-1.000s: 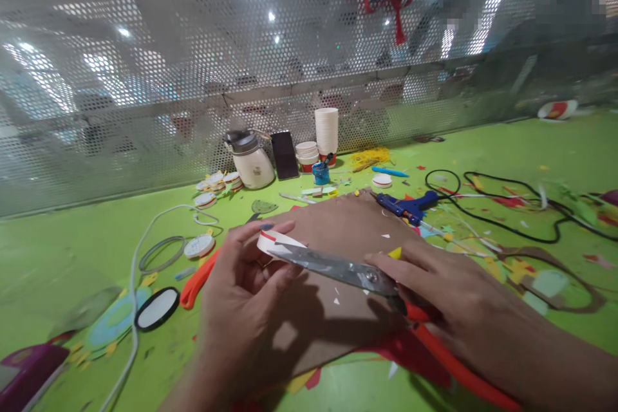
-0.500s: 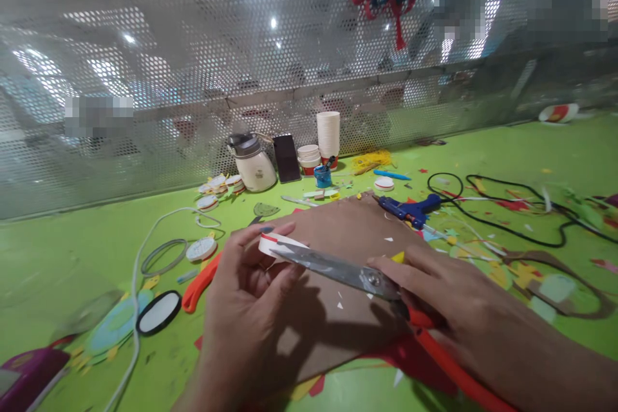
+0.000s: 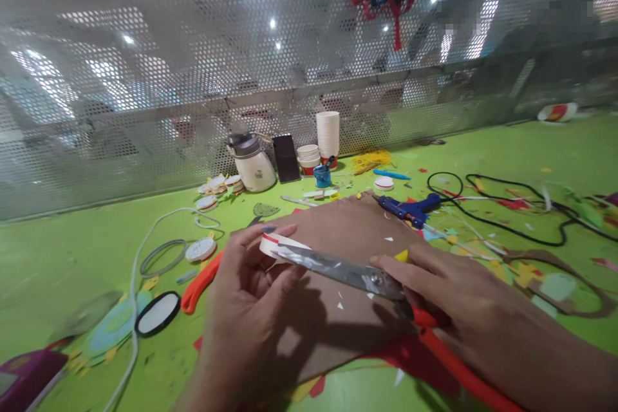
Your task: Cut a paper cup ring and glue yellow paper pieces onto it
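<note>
My left hand (image 3: 251, 296) pinches a curled white paper piece with a red stripe (image 3: 277, 246) between thumb and fingers. In my right hand (image 3: 449, 302) is a pair of scissors (image 3: 338, 269) with orange-red handles. Its blades point left and lie against the white paper piece; whether they are apart is hard to see. Part of the handles is hidden behind the right hand. Both hands are over a brown cardboard sheet (image 3: 338, 225) dotted with small white scraps.
A blue glue gun (image 3: 410, 209) with a black cord lies right of the cardboard's far corner. Behind stand a white bottle (image 3: 253, 164), a phone (image 3: 286, 159) and stacked paper cups (image 3: 328, 135). A perforated metal screen (image 3: 193, 77) closes off the back. Paper scraps litter the green table (image 3: 87, 238).
The scissors and my right hand have shifted very slightly to the right. My left hand keeps the paper piece in nearly the same spot.
</note>
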Tool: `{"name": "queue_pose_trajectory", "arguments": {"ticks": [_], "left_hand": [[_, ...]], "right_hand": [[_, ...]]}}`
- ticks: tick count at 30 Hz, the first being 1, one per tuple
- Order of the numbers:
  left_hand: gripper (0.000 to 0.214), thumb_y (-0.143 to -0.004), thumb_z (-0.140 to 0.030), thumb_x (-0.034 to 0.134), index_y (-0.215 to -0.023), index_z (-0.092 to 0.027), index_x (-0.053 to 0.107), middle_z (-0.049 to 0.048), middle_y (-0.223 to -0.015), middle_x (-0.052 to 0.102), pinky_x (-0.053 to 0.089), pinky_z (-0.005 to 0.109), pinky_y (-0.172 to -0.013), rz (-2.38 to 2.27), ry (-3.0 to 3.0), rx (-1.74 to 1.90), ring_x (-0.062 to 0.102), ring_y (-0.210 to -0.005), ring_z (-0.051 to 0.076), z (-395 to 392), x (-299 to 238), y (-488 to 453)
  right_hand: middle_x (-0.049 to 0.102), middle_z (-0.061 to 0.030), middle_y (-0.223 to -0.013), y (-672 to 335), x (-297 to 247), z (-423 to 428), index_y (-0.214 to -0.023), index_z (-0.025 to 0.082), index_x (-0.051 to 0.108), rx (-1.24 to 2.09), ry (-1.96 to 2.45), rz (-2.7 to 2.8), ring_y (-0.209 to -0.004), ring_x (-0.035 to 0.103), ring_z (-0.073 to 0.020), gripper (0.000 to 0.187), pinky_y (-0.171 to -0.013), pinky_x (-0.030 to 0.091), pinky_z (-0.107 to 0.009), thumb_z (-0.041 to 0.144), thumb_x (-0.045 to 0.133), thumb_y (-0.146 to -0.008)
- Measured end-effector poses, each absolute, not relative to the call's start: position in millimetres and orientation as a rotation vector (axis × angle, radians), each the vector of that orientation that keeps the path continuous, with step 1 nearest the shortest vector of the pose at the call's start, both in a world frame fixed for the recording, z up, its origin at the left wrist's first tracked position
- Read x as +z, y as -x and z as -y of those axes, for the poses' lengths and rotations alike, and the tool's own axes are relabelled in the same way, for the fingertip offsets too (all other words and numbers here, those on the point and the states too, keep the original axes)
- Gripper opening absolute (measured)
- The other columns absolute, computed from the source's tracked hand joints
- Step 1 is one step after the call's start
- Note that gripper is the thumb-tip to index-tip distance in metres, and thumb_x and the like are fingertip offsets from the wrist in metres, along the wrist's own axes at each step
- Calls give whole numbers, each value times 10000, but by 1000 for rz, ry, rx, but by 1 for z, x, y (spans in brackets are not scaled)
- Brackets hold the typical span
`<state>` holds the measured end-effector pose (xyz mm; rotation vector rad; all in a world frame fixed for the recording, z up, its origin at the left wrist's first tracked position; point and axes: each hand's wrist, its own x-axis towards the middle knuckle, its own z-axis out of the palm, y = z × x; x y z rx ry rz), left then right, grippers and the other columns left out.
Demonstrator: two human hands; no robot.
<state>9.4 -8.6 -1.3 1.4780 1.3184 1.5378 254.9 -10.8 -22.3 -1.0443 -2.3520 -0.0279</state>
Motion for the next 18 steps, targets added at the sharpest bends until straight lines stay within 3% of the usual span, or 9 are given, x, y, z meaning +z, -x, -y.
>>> {"name": "queue_pose_trajectory", "arguments": {"ticks": [13, 18], "left_hand": [[336, -839, -273, 710, -1112, -269, 515, 63, -1242, 707, 595, 280, -752, -1322, -1451, 1503, 722, -909, 176, 11, -3, -11], [315, -846, -264, 704, -1102, -265, 521, 52, -1209, 719, 591, 257, -745, -1322, -1482, 1508, 712, -886, 155, 11, -4, -10]], "right_hand": [[711, -156, -1031, -254, -20, 13, -1225, 188, 622, -64, 1026, 2362, -929, 707, -331, 533, -708, 620, -485, 55, 467, -733], [714, -150, -963, -254, -19, 11, -1190, 175, 629, -117, 988, 2339, -809, 711, -295, 533, -635, 617, -421, 34, 451, -708]]}}
